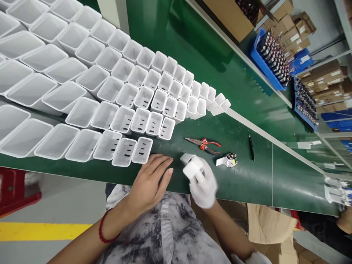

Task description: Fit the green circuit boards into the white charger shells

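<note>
left hand (152, 179): is lying palm down on the near edge of the table (220, 55), low in the middle of the frame. Its grip is released, the fingers are spreading flat and holding nothing, and the fingertips are pointing toward the front row of shells.
right hand (204, 185): is wearing a white glove and is sitting just right of the left hand. Its grip is clenching around the white casing.
white casing (191, 169): is being held in the gloved fingers just above the table's near edge, at lower centre. A second white piece is showing right behind it, and I cannot tell whether the two are joined.
rows of shells (123, 99): open white shells are standing mouth up in tight ranks, running from the upper left of the frame down toward the centre. The nearest one is sitting just beside the left hand.
pliers (203, 144): are lying flat with red handles, a little above the right hand and apart from it.
small white part (227, 160): is lying right of the pliers, with coloured bits showing at one end.
black pen (251, 146): is lying further right, near the small white part.
blue trays (264, 62): are sitting at the upper right, filled with dark components.
cardboard boxes (324, 77): are stacking on shelves at the far right.
red bracelet (103, 231): is circling the left wrist, at lower left of centre.
</note>
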{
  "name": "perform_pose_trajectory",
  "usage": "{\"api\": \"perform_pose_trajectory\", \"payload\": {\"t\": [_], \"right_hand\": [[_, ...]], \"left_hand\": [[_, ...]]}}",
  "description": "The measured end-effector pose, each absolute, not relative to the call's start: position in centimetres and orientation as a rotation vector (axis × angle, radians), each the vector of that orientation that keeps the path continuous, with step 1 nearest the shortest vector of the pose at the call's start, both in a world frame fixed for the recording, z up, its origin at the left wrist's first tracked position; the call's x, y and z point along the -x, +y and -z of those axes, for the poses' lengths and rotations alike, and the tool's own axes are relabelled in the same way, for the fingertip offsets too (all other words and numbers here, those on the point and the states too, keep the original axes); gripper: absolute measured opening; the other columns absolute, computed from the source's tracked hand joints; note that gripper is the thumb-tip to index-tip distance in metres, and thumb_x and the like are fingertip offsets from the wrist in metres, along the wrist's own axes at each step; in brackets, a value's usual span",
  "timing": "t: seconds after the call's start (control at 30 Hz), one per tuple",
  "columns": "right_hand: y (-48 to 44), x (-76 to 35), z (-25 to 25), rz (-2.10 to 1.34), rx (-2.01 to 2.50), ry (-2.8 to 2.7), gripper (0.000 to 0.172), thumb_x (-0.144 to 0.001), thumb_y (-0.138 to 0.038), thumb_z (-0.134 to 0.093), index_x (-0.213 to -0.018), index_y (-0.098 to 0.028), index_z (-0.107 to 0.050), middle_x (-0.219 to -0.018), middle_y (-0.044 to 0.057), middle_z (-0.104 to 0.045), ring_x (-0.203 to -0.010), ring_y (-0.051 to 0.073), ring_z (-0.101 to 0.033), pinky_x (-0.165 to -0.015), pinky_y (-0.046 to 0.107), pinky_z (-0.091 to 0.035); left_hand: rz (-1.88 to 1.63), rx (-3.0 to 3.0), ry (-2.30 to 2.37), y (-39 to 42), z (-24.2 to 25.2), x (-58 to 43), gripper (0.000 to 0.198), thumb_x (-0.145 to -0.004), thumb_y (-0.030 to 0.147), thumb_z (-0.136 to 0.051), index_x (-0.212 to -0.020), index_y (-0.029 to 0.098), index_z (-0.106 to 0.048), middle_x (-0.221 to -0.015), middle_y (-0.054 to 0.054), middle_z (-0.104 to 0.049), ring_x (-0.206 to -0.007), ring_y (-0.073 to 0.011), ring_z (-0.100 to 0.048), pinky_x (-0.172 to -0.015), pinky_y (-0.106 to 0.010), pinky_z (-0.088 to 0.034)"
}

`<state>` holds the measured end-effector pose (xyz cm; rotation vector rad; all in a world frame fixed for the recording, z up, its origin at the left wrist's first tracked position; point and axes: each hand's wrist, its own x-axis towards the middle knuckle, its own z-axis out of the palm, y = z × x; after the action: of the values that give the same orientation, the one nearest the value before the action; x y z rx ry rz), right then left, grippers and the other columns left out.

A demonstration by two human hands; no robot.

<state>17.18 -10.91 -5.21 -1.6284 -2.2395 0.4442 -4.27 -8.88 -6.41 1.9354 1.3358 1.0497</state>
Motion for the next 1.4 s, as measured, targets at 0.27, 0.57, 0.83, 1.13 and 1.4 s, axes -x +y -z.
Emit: {"api": "perform_pose_trajectory", "payload": {"t": [0.27, 0.57, 0.83, 1.13, 1.4], "right_hand": [[-6.9, -17.6, 1.3, -0.917, 1.479, -0.977, 0.036, -0.093, -0.036, -0.06, -0.129, -0.032, -0.064, -0.129, 0.004, -0.066, -0.11, 0.021, -0.067, -0.092, 0.037, -0.058], [-2.3, -20.6, -1.6, -1.262, 1.177, -0.389, 0.039, -0.082, -0.044, -0.073, -0.118, -0.03, -0.069, -0.112, -0.001, -0.073, -0.09, 0.012, -0.071, -0.085, 0.025, -0.06], [3.1, -25.4, 0.3, -0.694, 1.434, -0.953, 0.044, -0.084, -0.039, -0.066, -0.124, -0.021, -0.062, -0.133, 0.012, -0.062, -0.114, 0.027, -0.063, -0.096, 0.047, -0.053], [20.7, -33.8, 3.8, -0.14, 1.859, -1.254, 0.037, -0.083, -0.021, -0.054, -0.12, -0.014, -0.059, -0.132, 0.016, -0.051, -0.108, 0.021, -0.061, -0.099, 0.039, -0.047], [21.8, -34.7, 4.2, -0.152, 2.032, -1.393, 0.044, -0.081, -0.025, -0.065, -0.124, -0.017, -0.061, -0.132, 0.017, -0.051, -0.108, 0.031, -0.061, -0.097, 0.054, -0.045]], "left_hand": [[-1.033, -1.974, 1.323, -8.9, 6.1, 3.7, 0.022, -0.095, 0.015, -0.053, -0.115, 0.014, -0.063, -0.109, -0.009, -0.069, -0.109, -0.0258, -0.056, -0.094, -0.042, -0.047], [-1.084, -1.982, 1.25, -7.3, 6.9, 2.1, 0.022, -0.096, 0.027, -0.052, -0.114, 0.02, -0.063, -0.107, -0.005, -0.069, -0.108, -0.0234, -0.056, -0.093, -0.037, -0.045], [-0.995, -2.102, 1.323, -5.9, 7.3, 1.2, 0.017, -0.094, 0.026, -0.056, -0.108, 0.022, -0.064, -0.101, -0.004, -0.071, -0.102, -0.024, -0.057, -0.083, -0.036, -0.042], [-0.955, -2.183, 1.403, -5.4, 7.3, 0.7, 0.016, -0.09, 0.016, -0.058, -0.104, 0.023, -0.064, -0.095, -0.003, -0.071, -0.095, -0.0217, -0.061, -0.081, -0.035, -0.045], [-0.93, -2.15, 1.476, -5.4, 6.1, 0.1, 0.017, -0.089, 0.011, -0.053, -0.096, 0.022, -0.064, -0.089, -0.004, -0.07, -0.088, -0.0204, -0.063, -0.076, -0.035, -0.049]]}}
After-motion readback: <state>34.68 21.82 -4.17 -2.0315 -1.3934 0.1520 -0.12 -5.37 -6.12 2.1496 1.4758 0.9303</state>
